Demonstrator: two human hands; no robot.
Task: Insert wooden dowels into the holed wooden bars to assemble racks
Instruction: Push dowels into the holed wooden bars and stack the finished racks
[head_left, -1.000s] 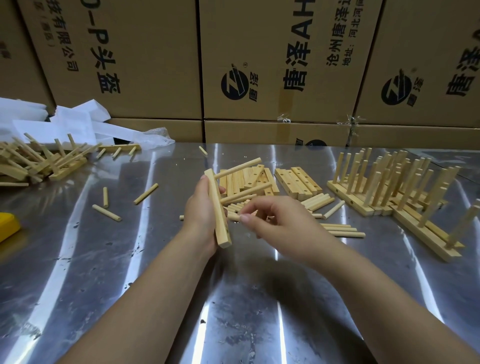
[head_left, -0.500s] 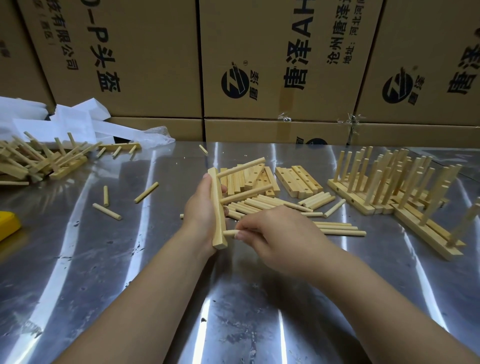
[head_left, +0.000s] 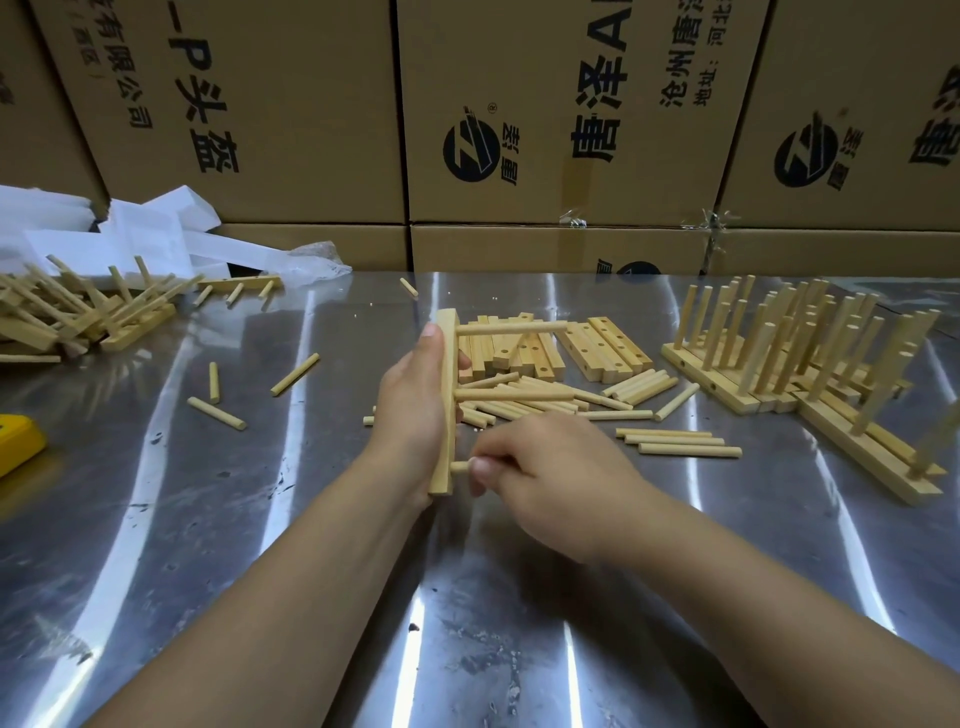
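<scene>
My left hand (head_left: 415, 410) grips a holed wooden bar (head_left: 445, 400) held upright above the table. Two dowels stick out of it to the right: an upper dowel (head_left: 511, 328) and a middle dowel (head_left: 514, 395). My right hand (head_left: 545, 467) pinches a third dowel (head_left: 460, 466) whose tip sits at the bar's lowest hole; most of this dowel is hidden in the hand. Behind the hands lie loose dowels (head_left: 675, 441) and a pile of holed bars (head_left: 602, 348).
Finished racks (head_left: 810, 364) with upright dowels stand at the right. A heap of racks (head_left: 78, 317) lies at far left, with stray dowels (head_left: 215, 413) nearby. A yellow object (head_left: 18, 441) is at the left edge. Cardboard boxes (head_left: 545, 130) wall the back of the metal table (head_left: 467, 623).
My right hand moved down from the dowel pile with a dowel and brought it to the bar's lowest hole. The left hand turned the bar more upright.
</scene>
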